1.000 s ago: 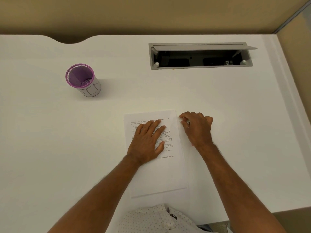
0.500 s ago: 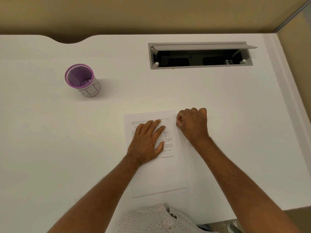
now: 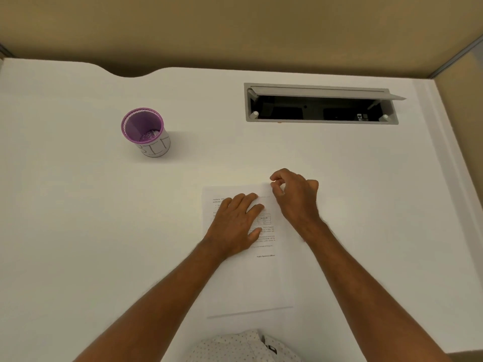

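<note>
A printed paper sheet (image 3: 248, 280) lies on the white desk (image 3: 78, 231) in front of me. My left hand (image 3: 232, 226) rests flat on its printed upper half, fingers straight and spread. My right hand (image 3: 295, 199) hovers at the sheet's top right corner with its fingers curled. Its thumb and forefinger pinch together right at that corner. What lies between the fingertips is too small to make out.
A purple-rimmed mesh cup (image 3: 146, 131) with a white label stands at the back left, something shiny at its bottom. An open grey cable hatch (image 3: 321, 104) is sunk into the desk at the back right. Beige partition walls close off the back and right.
My right hand has moved up and left from beside the sheet's right edge to its top corner, and its fingers have drawn into a pinch. The left hand has stayed put.
</note>
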`<action>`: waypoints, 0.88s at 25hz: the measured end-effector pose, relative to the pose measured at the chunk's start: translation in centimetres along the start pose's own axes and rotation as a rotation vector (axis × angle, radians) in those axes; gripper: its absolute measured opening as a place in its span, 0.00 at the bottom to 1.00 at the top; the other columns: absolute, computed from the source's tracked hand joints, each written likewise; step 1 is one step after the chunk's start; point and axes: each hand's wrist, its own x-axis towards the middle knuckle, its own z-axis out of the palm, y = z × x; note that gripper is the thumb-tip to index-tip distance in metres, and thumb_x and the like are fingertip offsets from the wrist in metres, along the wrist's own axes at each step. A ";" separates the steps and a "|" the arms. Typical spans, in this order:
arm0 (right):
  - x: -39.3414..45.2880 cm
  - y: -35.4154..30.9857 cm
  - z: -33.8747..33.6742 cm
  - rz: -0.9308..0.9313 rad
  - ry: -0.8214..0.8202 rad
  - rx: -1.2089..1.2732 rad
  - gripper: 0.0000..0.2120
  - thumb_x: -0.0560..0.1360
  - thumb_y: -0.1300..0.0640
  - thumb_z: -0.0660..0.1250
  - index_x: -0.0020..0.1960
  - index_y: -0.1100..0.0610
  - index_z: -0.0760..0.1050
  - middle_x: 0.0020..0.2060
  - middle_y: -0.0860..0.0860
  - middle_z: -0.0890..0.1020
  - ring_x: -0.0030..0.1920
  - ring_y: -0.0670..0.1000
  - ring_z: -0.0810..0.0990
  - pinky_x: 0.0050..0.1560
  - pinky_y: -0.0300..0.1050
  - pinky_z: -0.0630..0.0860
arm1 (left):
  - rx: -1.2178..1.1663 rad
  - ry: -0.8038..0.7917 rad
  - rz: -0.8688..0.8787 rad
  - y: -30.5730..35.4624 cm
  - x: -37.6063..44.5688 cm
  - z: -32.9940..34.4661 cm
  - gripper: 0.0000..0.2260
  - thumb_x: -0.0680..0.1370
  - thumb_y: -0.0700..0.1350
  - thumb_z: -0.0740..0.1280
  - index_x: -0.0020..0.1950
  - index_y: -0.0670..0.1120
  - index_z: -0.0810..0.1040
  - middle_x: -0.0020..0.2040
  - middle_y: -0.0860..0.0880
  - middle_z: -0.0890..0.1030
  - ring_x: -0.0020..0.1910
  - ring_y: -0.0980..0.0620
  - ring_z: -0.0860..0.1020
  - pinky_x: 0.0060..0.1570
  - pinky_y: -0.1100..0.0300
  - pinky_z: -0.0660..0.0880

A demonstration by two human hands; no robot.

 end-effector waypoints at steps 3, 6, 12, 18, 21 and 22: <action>1.7 -3.2 -0.4 0.011 -0.015 0.110 0.05 0.81 0.51 0.64 0.54 0.47 0.78 0.52 0.42 0.83 0.51 0.45 0.79 0.56 0.42 0.54 | -0.054 0.102 -0.100 -1.3 -0.4 -1.4 0.23 0.81 0.57 0.67 0.73 0.49 0.75 0.77 0.46 0.71 0.75 0.43 0.71 0.74 0.45 0.66; 3.6 -7.3 -0.7 -0.004 -0.051 0.217 0.04 0.81 0.50 0.64 0.53 0.45 0.78 0.52 0.41 0.83 0.53 0.45 0.79 0.57 0.41 0.54 | -0.104 0.283 -0.280 -3.9 -1.1 -3.2 0.22 0.80 0.55 0.69 0.72 0.49 0.76 0.78 0.46 0.71 0.75 0.43 0.70 0.75 0.45 0.65; 8.4 -18.6 0.3 -0.209 -0.065 0.283 0.04 0.80 0.50 0.66 0.54 0.46 0.78 0.50 0.42 0.83 0.51 0.46 0.79 0.53 0.33 0.56 | -0.232 0.651 -0.682 -11.0 -0.2 -8.5 0.34 0.76 0.53 0.74 0.79 0.47 0.66 0.80 0.42 0.67 0.77 0.40 0.67 0.75 0.41 0.67; 11.7 -25.5 4.0 -0.355 -0.099 0.114 0.08 0.79 0.49 0.67 0.57 0.48 0.78 0.56 0.46 0.83 0.52 0.48 0.78 0.56 0.39 0.60 | -0.466 0.737 -0.822 -16.1 3.1 -11.5 0.44 0.72 0.54 0.80 0.80 0.42 0.62 0.78 0.42 0.68 0.76 0.41 0.68 0.70 0.46 0.74; 12.6 -26.1 5.7 -0.333 -0.103 0.070 0.10 0.79 0.48 0.68 0.58 0.49 0.81 0.59 0.48 0.81 0.58 0.49 0.77 0.55 0.39 0.59 | -0.520 0.734 -0.818 -17.5 3.9 -11.5 0.44 0.71 0.56 0.80 0.80 0.43 0.62 0.77 0.43 0.69 0.74 0.43 0.70 0.68 0.49 0.75; 12.8 -26.1 6.1 -0.317 -0.109 0.060 0.11 0.79 0.48 0.68 0.58 0.49 0.81 0.60 0.49 0.81 0.59 0.49 0.76 0.55 0.39 0.59 | -0.534 0.741 -0.813 -17.8 4.0 -11.4 0.44 0.71 0.55 0.80 0.80 0.44 0.62 0.77 0.43 0.69 0.74 0.43 0.70 0.68 0.50 0.75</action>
